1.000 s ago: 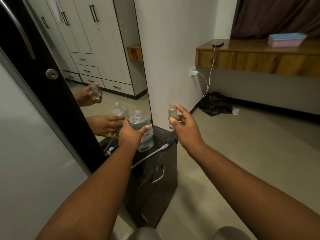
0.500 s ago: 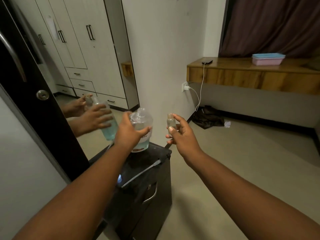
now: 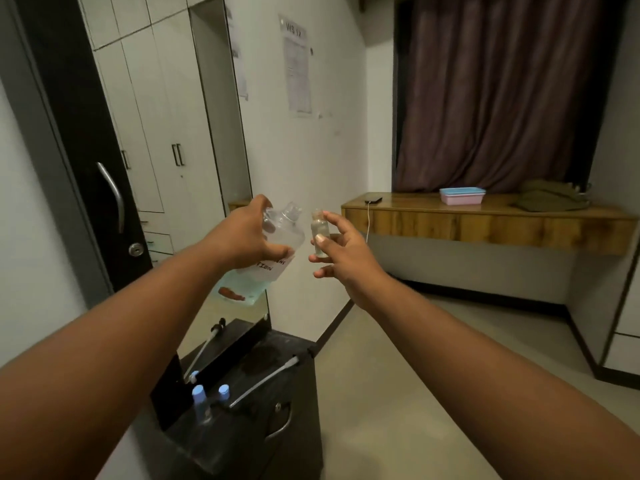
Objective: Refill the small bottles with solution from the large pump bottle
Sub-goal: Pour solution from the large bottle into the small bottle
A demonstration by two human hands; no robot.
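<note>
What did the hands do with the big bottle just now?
The left hand lifted the big bottle off the black cabinet and tipped its open neck toward the small bottle. The right hand kept holding the small bottle upright.

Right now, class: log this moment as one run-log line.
left hand: holds big bottle, tilted, open neck toward vial | right hand: holds vial upright, uncapped | pump tube: lying on cabinet | pour: not visible
</note>
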